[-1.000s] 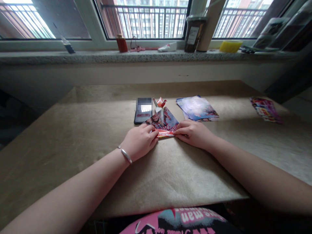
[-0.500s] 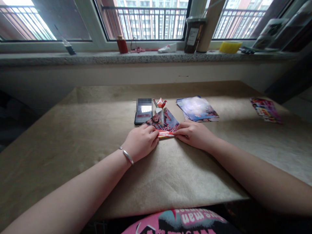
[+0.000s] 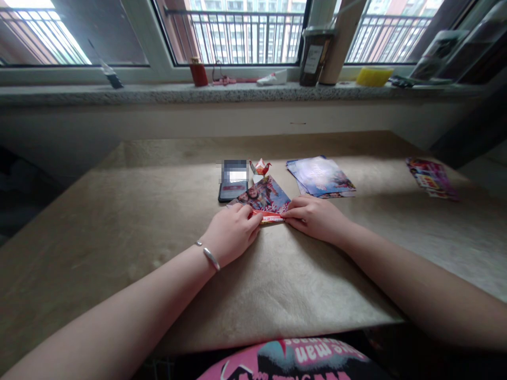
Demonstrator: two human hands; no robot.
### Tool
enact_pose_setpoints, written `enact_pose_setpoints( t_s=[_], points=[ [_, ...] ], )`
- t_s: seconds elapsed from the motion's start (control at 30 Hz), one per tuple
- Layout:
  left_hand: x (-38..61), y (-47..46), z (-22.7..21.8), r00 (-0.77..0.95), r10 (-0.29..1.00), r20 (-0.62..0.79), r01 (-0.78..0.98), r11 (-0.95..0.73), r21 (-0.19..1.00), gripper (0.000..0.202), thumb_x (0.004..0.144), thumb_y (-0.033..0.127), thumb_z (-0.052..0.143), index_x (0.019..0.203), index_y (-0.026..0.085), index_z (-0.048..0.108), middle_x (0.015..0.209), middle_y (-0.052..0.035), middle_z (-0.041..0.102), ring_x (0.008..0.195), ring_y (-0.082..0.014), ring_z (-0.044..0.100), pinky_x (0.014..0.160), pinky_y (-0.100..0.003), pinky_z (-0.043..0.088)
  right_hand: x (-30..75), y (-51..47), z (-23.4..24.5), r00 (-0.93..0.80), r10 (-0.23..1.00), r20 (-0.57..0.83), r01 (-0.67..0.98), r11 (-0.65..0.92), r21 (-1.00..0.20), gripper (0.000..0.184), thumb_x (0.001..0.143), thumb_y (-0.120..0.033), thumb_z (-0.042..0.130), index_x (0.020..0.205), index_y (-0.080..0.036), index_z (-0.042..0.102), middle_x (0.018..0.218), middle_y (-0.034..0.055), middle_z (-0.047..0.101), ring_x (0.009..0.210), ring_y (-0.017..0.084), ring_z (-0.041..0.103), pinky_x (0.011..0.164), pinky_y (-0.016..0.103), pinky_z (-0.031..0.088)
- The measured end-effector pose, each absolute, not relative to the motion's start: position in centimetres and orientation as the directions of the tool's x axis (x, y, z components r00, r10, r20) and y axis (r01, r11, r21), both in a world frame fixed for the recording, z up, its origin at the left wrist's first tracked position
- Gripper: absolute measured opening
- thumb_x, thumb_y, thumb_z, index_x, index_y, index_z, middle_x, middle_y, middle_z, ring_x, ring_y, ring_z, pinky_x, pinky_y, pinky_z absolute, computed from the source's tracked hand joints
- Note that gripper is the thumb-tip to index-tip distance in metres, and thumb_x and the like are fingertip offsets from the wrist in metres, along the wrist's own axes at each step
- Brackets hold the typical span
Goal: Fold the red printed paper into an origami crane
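Observation:
A sheet of printed paper (image 3: 266, 195) lies on the table, its near edge folded up into a narrow red strip. My left hand (image 3: 233, 232) presses that fold, fingers bent together over its left and middle part. At the right end of the strip, my right hand (image 3: 312, 215) pinches the paper between thumb and fingers. Just beyond the sheet stands a small folded paper crane (image 3: 260, 168), red and white. Beside it, on the left, a phone (image 3: 233, 191) lies with its screen lit. The underside of the sheet is hidden.
To the right lies a stack of printed sheets (image 3: 320, 177), and farther right a pile of colourful paper (image 3: 431, 179). A stone windowsill (image 3: 158, 96) at the back holds a red bottle (image 3: 198, 73), a dark lidded container (image 3: 315, 58) and a yellow object (image 3: 374, 77).
My left hand has slid slightly to the right along the fold, showing more of the paper's left part. The right hand stays at the right end.

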State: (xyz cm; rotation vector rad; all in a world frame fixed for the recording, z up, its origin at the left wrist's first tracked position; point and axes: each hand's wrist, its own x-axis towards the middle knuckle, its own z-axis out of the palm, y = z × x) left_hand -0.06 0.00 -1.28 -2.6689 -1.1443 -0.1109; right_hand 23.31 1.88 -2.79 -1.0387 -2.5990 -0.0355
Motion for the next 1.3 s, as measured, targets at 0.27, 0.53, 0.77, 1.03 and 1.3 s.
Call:
enact_pose_setpoints(
  t_s=[0.27, 0.53, 0.77, 1.03, 1.3],
  points=[
    [-0.15, 0.03, -1.48, 0.679, 0.714, 0.171, 0.734, -0.663, -0.146, 0.026, 0.089, 0.025, 0.044, 0.107, 0.018, 0.061, 0.091, -0.0096, 0.059, 0.089, -0.022, 0.054, 0.073, -0.034, 0.048, 23.44, 2.18, -2.77, -0.669, 0.674, 0.313, 0.67, 0.729, -0.138, 0.017, 0.086, -0.026, 0.055, 0.084, -0.018, 0.07, 0.08, 0.0044, 0.065, 0.075, 0.015, 0.056, 0.068, 0.026, 0.042],
    [-0.25, 0.16, -1.86, 0.678, 0.709, 0.194, 0.734, -0.668, -0.122, 0.027, 0.089, 0.026, 0.043, 0.106, 0.018, 0.062, 0.091, -0.0099, 0.059, 0.09, -0.0219, 0.054, 0.075, -0.035, 0.048, 23.44, 2.17, -2.89, -0.655, 0.688, 0.312, 0.672, 0.719, -0.176, 0.018, 0.086, -0.027, 0.055, 0.083, -0.019, 0.071, 0.081, 0.0041, 0.065, 0.074, 0.014, 0.057, 0.068, 0.025, 0.042],
    [-0.28, 0.31, -1.84, 0.696, 0.688, 0.208, 0.717, -0.685, -0.133, 0.026, 0.09, 0.026, 0.042, 0.105, 0.018, 0.062, 0.091, -0.0096, 0.059, 0.088, -0.0218, 0.053, 0.075, -0.035, 0.048, 23.37, 2.02, -2.63, -0.677, 0.679, 0.284, 0.684, 0.723, -0.099, 0.022, 0.087, -0.028, 0.052, 0.082, -0.019, 0.071, 0.08, 0.0048, 0.064, 0.075, 0.015, 0.056, 0.067, 0.026, 0.041],
    [-0.16, 0.3, -2.02, 0.688, 0.688, 0.229, 0.722, -0.68, -0.124, 0.026, 0.089, 0.024, 0.043, 0.105, 0.016, 0.062, 0.096, -0.0096, 0.059, 0.091, -0.0224, 0.052, 0.08, -0.037, 0.047, 23.34, 2.06, -2.52, -0.696, 0.665, 0.27, 0.672, 0.736, -0.079, 0.023, 0.088, -0.027, 0.049, 0.081, -0.019, 0.071, 0.08, 0.0045, 0.064, 0.075, 0.015, 0.056, 0.067, 0.026, 0.04],
    [-0.11, 0.25, -2.22, 0.728, 0.663, 0.177, 0.683, -0.723, -0.104, 0.032, 0.091, 0.026, 0.041, 0.116, 0.014, 0.056, 0.097, -0.0098, 0.058, 0.09, -0.0212, 0.052, 0.082, -0.036, 0.045, 23.4, 1.99, -2.33, -0.699, 0.664, 0.265, 0.664, 0.741, -0.102, 0.022, 0.087, -0.025, 0.05, 0.083, -0.02, 0.071, 0.08, 0.0053, 0.064, 0.074, 0.015, 0.056, 0.067, 0.026, 0.04]
  ],
)
